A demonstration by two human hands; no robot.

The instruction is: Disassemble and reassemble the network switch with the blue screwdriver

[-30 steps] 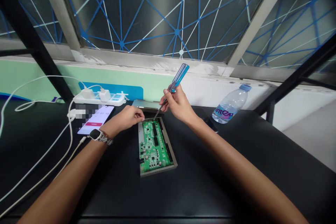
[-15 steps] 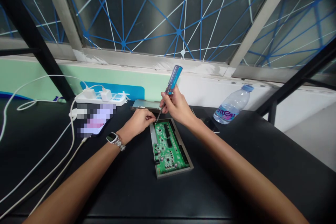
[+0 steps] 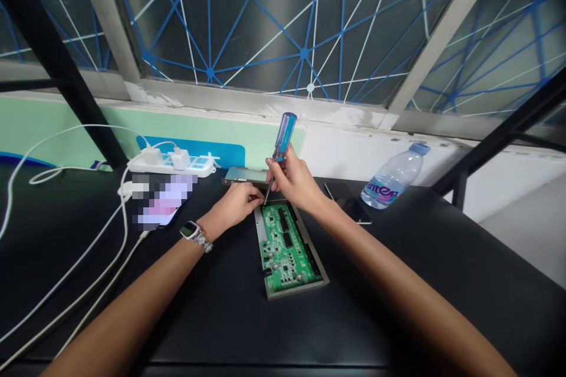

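A green circuit board (image 3: 283, 247) lies in a shallow metal case (image 3: 297, 291) on the black table. My right hand (image 3: 295, 179) grips a screwdriver (image 3: 285, 132) with a clear and blue handle. Its shaft slants down to the far left corner of the board, where the tip is too small to make out. Beside that tip, my left hand (image 3: 239, 203) has its thumb and fingers pinched together at the case's corner; anything between them is hidden. A flat metal cover (image 3: 247, 175) rests behind the case, partly hidden by my hands.
To the left are a white power strip (image 3: 172, 164) with plugs and cables, and a lit phone (image 3: 165, 203). A dark phone (image 3: 354, 210) lies right of my right hand, near a tilted water bottle (image 3: 395, 177). Windows and a wall stand behind the table (image 3: 230, 318).
The screwdriver's handle has tipped left and now stands more upright, with my right hand shifted slightly left. My left hand keeps its place at the corner. The whole view has shifted a little.
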